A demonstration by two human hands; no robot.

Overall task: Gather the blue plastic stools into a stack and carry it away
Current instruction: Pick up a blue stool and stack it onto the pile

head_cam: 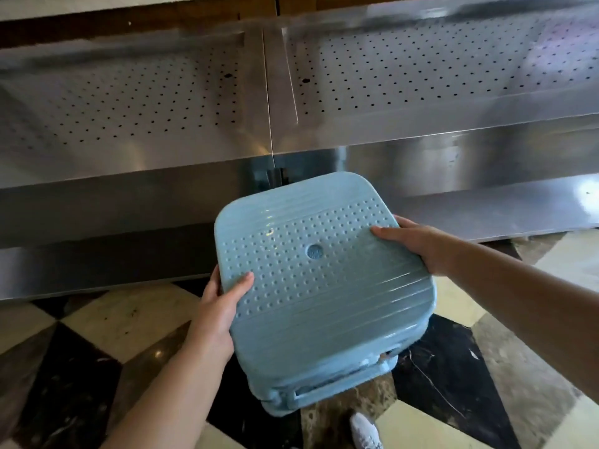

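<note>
Stainless-steel counter fills the background, its two sunken wells lined with perforated sheet and split by one vertical seam near the middle; both wells hold nothing that I can make out beyond a dark speck or two. Below it runs a patterned marble floor of cream, black and brown tiles, and one white shoe shows at the bottom edge. Between my two hands sits the stack of blue plastic stools, seen from above, just in front of the counter's lower panel and above the floor. How many stools are nested I cannot count exactly: one square seat with raised dots, ridged bands and a round centre button faces me, and at least one more rim and leg edge shows beneath its near corner. My left hand grips the seat's left edge, thumb laid flat on top, the other fingers curled under and mostly hidden. My right hand holds the right edge the same way, thumb stretched across the dotted surface, fingers wrapped over the far side. Both forearms are bare and reach in from the lower corners, the seat tilted slightly.
</note>
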